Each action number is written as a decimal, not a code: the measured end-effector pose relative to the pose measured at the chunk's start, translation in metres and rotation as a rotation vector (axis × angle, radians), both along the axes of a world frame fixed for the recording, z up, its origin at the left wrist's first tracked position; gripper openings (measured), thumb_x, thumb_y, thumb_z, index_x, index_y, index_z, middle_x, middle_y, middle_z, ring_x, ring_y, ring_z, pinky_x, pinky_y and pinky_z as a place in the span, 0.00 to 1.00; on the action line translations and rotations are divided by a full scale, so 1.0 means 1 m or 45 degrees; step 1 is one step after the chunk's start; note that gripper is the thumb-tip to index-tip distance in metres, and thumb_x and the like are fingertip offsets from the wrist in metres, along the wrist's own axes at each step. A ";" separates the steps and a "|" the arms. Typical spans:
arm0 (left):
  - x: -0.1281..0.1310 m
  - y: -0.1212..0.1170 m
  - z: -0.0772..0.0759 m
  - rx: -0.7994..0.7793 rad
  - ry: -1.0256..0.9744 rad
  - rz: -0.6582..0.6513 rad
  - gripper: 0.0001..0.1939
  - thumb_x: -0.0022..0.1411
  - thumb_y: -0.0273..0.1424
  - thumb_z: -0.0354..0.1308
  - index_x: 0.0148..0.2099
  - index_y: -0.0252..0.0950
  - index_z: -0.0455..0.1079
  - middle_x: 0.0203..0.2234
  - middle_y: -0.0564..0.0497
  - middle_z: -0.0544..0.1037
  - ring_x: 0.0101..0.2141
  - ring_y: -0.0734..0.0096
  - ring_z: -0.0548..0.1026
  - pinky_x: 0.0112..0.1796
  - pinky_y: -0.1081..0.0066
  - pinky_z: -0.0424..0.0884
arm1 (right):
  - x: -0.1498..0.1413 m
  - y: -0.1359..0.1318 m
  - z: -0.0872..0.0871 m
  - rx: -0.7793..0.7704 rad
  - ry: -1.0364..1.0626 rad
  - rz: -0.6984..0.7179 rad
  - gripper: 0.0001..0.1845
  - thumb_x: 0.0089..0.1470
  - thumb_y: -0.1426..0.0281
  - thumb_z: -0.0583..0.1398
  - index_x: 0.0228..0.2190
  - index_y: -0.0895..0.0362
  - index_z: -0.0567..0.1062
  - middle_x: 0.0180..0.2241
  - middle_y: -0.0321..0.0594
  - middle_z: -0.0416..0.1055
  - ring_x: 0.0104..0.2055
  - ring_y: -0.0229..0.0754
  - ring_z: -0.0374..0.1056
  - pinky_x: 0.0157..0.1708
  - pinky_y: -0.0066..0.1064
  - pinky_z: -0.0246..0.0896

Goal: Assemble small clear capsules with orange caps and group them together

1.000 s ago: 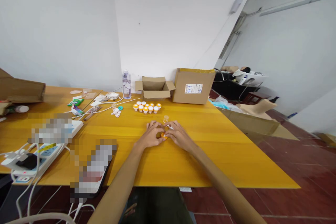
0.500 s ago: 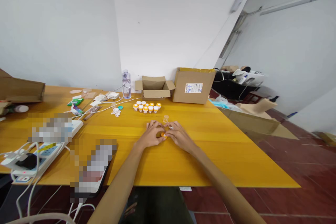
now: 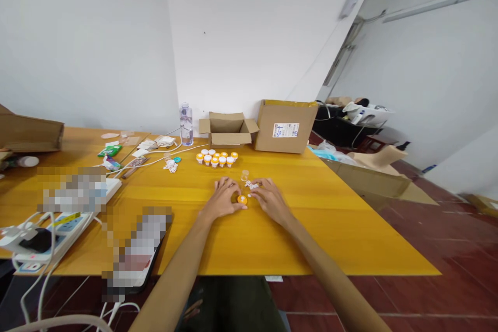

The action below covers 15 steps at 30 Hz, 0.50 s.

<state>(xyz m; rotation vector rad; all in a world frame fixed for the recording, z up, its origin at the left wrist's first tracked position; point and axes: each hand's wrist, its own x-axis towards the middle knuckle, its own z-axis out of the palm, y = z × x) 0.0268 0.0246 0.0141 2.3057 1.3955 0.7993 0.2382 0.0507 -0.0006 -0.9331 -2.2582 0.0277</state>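
Observation:
My left hand [image 3: 225, 198] rests on the table with its fingers curled and its thumb against a round orange cap [image 3: 242, 200]. A small pale spot shows in the middle of that cap. Just to the right, my right hand [image 3: 270, 201] has its thumb and forefinger close together. At their tips is a tiny white piece [image 3: 249, 195]. Small white scraps with holes [image 3: 251, 185] lie by its forefinger, partly covered. Beyond both hands stands a small clear plastic cup [image 3: 245, 175].
Several small containers with orange-and-white lids [image 3: 217, 158] stand grouped farther back. Behind them are an open cardboard box [image 3: 230, 138], a larger closed carton [image 3: 286, 127] and a water bottle [image 3: 186, 124]. A phone [image 3: 142, 249] and a power strip [image 3: 70, 223] with cables lie left.
My right hand has drawn slightly right, away from the orange cap, uncovering the cap's top and the white scraps. My left hand stays at the cap.

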 end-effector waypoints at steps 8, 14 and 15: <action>0.001 -0.001 0.002 0.009 0.026 0.031 0.17 0.49 0.42 0.70 0.33 0.40 0.67 0.43 0.50 0.71 0.48 0.56 0.64 0.49 0.58 0.58 | -0.003 -0.002 -0.005 0.008 -0.056 -0.036 0.10 0.62 0.70 0.56 0.34 0.51 0.78 0.45 0.46 0.72 0.46 0.49 0.67 0.45 0.45 0.67; 0.001 -0.002 0.002 -0.017 0.007 0.007 0.19 0.48 0.42 0.70 0.37 0.42 0.68 0.44 0.50 0.71 0.48 0.57 0.64 0.49 0.58 0.57 | -0.003 -0.001 -0.007 0.030 -0.034 -0.040 0.10 0.61 0.71 0.56 0.33 0.51 0.78 0.43 0.46 0.72 0.45 0.50 0.67 0.44 0.45 0.67; 0.001 -0.002 0.002 -0.025 0.005 -0.003 0.19 0.48 0.42 0.70 0.39 0.42 0.68 0.44 0.50 0.71 0.48 0.56 0.63 0.49 0.58 0.57 | -0.003 -0.001 -0.007 0.034 -0.029 -0.039 0.10 0.61 0.71 0.56 0.33 0.51 0.78 0.43 0.45 0.72 0.46 0.50 0.67 0.44 0.45 0.67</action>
